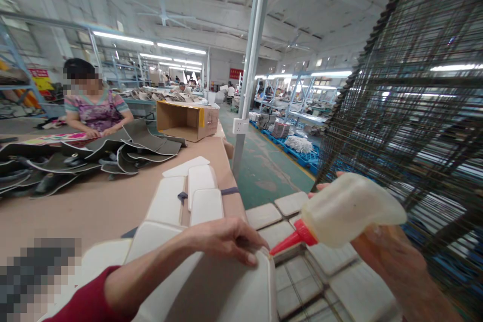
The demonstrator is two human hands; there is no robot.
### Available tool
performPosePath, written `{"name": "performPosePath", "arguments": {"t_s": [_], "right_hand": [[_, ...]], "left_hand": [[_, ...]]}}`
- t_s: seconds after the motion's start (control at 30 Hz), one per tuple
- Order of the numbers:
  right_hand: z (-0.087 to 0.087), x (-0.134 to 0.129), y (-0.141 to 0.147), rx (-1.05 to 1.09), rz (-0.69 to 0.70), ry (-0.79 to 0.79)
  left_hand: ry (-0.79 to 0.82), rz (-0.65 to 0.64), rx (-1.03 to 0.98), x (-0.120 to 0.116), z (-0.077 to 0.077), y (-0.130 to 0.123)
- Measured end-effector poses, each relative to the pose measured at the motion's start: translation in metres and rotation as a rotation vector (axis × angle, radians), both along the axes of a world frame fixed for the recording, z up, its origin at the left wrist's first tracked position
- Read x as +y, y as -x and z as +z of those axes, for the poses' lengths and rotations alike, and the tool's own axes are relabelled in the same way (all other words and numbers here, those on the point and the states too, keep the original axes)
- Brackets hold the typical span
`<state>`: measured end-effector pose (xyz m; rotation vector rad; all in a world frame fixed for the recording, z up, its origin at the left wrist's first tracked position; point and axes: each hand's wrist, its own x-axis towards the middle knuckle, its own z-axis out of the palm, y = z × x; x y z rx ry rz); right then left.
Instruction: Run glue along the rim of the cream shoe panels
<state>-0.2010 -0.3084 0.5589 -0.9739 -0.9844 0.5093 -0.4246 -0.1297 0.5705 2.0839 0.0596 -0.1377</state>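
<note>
My left hand pinches the upper edge of a white padded panel near its corner, thumb on the near face. In my right hand is a translucent squeeze bottle, tilted with its red nozzle pointing down to the left. The nozzle tip is at the panel's corner, close beside my left fingers; whether it touches cannot be made out. More white panels lie overlapping on the table behind my left hand, with a dark strap by them.
On the brown table lie dark grey pieces with white edging and an open cardboard box. White panels rest on a wire rack below my right hand. Stacked wire racks rise at right. A metal post stands ahead. A co-worker sits across.
</note>
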Motion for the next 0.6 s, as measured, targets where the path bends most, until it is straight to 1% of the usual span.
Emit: {"name": "performPosePath", "arguments": {"t_s": [0.07,0.1,0.2,0.37,0.47,0.53,0.6], "right_hand": [[0.003,0.008,0.001,-0.003,0.076,-0.044],[0.004,0.011,0.003,0.001,0.122,-0.035],[0.01,0.015,0.008,0.009,0.202,-0.011],[0.015,0.018,0.003,-0.004,0.273,-0.037],[0.014,0.019,-0.002,-0.032,0.358,-0.037],[0.014,0.017,-0.002,-0.049,0.35,-0.054],[0.013,0.012,0.0,-0.067,0.291,-0.06]], "left_hand": [[-0.05,-0.018,0.004,0.0,0.005,0.0],[-0.082,-0.014,0.011,0.001,0.006,0.0],[-0.147,-0.002,0.027,0.001,0.01,0.0],[-0.077,-0.113,0.017,0.0,0.01,-0.004],[-0.012,-0.183,0.007,-0.003,0.009,-0.008],[0.02,-0.2,0.013,-0.006,0.009,-0.01],[0.045,-0.188,0.02,-0.01,0.01,-0.012]]}}
